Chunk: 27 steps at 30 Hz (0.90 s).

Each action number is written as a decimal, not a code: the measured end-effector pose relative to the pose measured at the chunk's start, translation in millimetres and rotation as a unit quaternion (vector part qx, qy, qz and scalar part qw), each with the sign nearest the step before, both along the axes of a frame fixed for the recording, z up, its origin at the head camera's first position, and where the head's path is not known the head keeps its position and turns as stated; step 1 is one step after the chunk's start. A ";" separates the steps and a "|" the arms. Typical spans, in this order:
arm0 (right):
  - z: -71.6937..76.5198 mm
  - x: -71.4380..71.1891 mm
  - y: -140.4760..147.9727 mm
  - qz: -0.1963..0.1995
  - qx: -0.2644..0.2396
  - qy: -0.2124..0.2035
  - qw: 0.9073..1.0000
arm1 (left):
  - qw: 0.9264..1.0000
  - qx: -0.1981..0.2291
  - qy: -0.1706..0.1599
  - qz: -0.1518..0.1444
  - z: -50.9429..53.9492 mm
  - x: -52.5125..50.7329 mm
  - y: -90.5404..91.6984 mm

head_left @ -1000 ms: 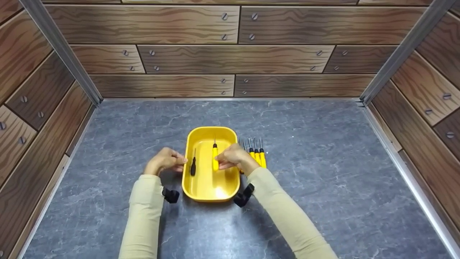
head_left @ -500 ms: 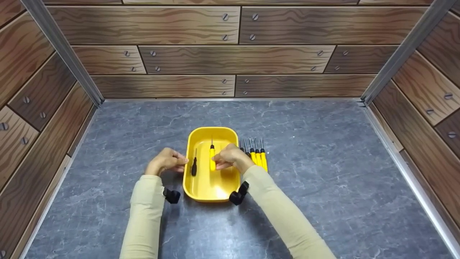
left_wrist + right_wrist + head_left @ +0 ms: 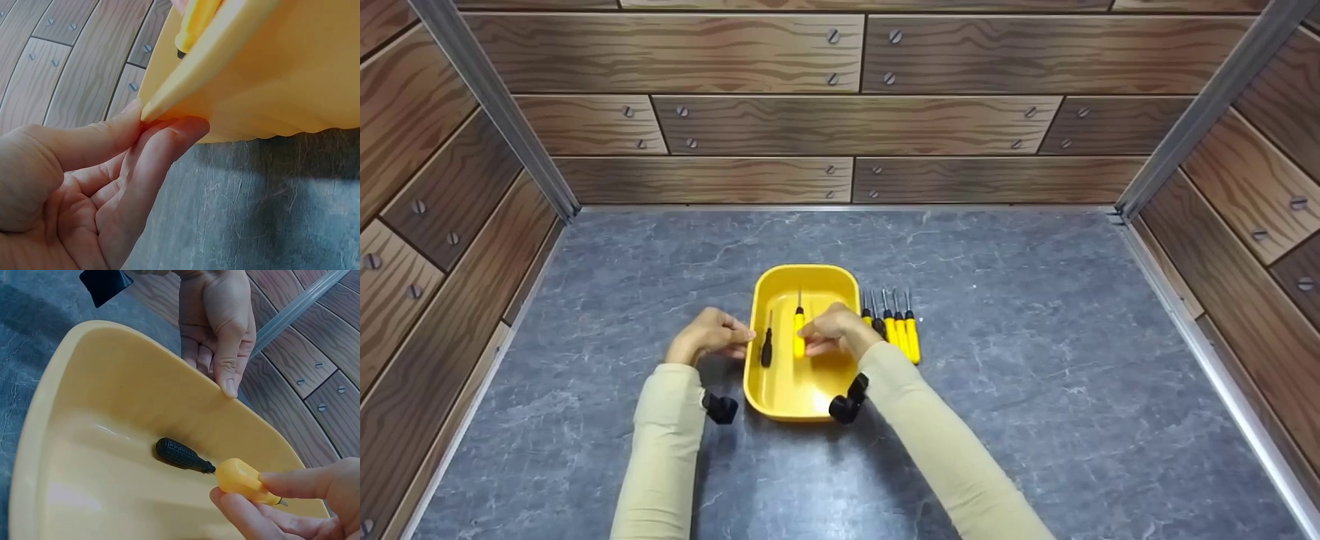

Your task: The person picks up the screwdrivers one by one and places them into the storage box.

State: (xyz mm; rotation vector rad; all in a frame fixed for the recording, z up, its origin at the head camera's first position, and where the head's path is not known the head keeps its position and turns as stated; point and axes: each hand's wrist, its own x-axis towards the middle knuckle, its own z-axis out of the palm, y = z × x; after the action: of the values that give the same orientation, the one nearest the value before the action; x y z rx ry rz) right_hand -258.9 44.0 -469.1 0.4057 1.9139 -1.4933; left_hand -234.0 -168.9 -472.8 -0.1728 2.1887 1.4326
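My right hand pinches a yellow-handled tool over the yellow tray (which my left hand pinches at one side).

The yellow tub sits near the middle of the head view. It is long, with round corners and an open top. The yellow tool is in the right hand, over the tub's inside. Its neck is black. Its thin metal end points to the frame's top.

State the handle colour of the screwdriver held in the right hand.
The handle is yellow, seen best close up in the right wrist view.
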 end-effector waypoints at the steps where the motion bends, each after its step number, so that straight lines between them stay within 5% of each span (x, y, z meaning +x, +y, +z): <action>1: -0.8 -0.1 -0.4 -0.002 0.000 -0.002 1.000 | 1.000 0.000 0.000 0.000 0.0 0.0 0.0; 27: -10.2 5.9 -24.4 0.012 0.034 0.004 0.999 | 1.000 0.005 0.001 0.010 -1.0 -0.5 -0.5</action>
State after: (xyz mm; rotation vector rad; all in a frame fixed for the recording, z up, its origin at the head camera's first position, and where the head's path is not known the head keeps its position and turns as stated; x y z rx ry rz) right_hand -253.0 19.6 -479.3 0.4064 1.9733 -1.4192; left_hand -234.5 -169.4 -473.8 -0.1917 2.1871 1.4545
